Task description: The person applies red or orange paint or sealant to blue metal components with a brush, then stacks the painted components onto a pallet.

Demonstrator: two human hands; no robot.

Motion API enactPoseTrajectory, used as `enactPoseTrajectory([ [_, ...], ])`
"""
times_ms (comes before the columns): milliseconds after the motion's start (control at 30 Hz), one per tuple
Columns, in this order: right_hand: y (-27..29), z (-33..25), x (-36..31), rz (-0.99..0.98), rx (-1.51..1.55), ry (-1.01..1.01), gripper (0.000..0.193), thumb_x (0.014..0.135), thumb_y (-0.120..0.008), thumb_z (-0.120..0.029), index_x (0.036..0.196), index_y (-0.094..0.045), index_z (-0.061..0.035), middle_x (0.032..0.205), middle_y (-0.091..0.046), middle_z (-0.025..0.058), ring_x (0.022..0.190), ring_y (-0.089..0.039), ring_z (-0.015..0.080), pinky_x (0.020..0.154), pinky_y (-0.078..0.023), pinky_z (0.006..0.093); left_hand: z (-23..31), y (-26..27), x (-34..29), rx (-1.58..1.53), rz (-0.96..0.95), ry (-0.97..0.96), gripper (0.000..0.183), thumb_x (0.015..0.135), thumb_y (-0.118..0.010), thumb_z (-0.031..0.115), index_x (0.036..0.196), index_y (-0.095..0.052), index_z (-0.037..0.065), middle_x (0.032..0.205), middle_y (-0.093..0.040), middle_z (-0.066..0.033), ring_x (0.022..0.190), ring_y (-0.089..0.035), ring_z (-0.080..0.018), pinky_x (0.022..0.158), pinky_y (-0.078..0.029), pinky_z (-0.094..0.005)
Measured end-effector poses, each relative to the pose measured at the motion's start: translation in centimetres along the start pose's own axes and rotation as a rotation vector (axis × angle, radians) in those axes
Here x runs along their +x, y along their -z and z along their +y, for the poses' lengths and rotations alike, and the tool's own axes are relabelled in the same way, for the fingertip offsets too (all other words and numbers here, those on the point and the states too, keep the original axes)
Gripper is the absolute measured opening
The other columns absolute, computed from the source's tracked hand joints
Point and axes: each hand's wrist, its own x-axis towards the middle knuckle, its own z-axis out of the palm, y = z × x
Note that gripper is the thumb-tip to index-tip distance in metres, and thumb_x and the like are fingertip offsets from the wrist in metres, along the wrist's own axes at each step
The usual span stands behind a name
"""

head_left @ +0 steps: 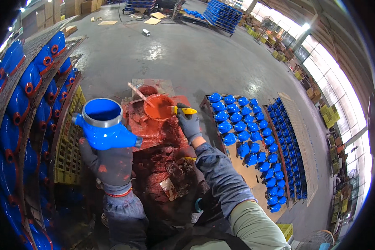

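My left hand (112,166), in a grey glove stained red, holds up a blue metal housing (108,135) that looks like a water meter body. Its round mouth faces up with a bare metal rim, and a threaded end sticks out at the right. Most of that hand's fingers are hidden behind the housing. My right hand (189,124), also gloved, grips a yellow-handled paintbrush (185,111). The brush's head is at the right side of a bowl of red paint (157,109). A paint-smeared stick (138,92) leans in the bowl.
Red-smeared boards (154,133) lie under the bowl. At the left stands a rack of blue housings with red rims (18,104), beside a yellow crate (68,154). Several blue housings (243,125) fill a board at the right. Farther off are stacked blue pallets (223,16).
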Motion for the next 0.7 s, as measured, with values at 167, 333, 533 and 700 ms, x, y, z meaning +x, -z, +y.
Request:
enactPoseTrajectory([
  [167,-0.9,2.7,1.9,-0.020,-0.143,-0.036,0.033,0.093,-0.066,-0.023,0.119,-0.064,-0.0022,0.096,-0.071,0.0069,0.083,-0.067,0.0162,0.077,-0.052,0.0294,0.8,1.1,0.5,-0.307,-0.244,0.210,0.060,0.095,-0.057,0.049,0.139,-0.046,0.010,0.114,-0.061,-0.0080,0.090,-0.057,-0.0132,0.084,-0.051,-0.0346],
  [333,2.3,0.6,0.2,0.081,0.191,-0.177,0.032,0.095,-0.062,-0.027,0.120,-0.066,-0.0072,0.090,-0.069,0.0073,0.061,-0.061,0.0125,0.057,-0.052,0.0260,0.2,0.4,0.3,-0.054,-0.042,0.058,0.068,0.095,-0.053,0.053,0.146,-0.036,0.010,0.130,-0.056,-0.0119,0.115,-0.055,-0.0280,0.099,-0.048,-0.0462],
  [533,4.7,-2.3,-3.0,0.140,0.256,-0.212,0.029,0.097,-0.060,-0.027,0.115,-0.068,-0.0056,0.091,-0.069,0.0071,0.069,-0.066,0.0154,0.062,-0.055,0.0275,-1.3,1.4,-0.2,0.295,-0.049,-0.003,0.084,0.094,-0.053,0.056,0.153,-0.016,0.009,0.137,-0.048,-0.0186,0.121,-0.053,-0.0366,0.089,-0.056,-0.0533],
  [700,5.1,-8.0,-6.7,0.022,0.757,-0.217,0.041,0.102,-0.051,-0.037,0.128,-0.056,-0.0060,0.114,-0.063,0.0082,0.090,-0.067,0.0207,0.074,-0.056,0.0318,-3.3,1.0,-2.4,1.131,0.022,-0.122,0.078,0.098,-0.051,0.051,0.152,-0.020,0.004,0.140,-0.043,-0.0246,0.118,-0.054,-0.0330,0.098,-0.047,-0.0466],
])
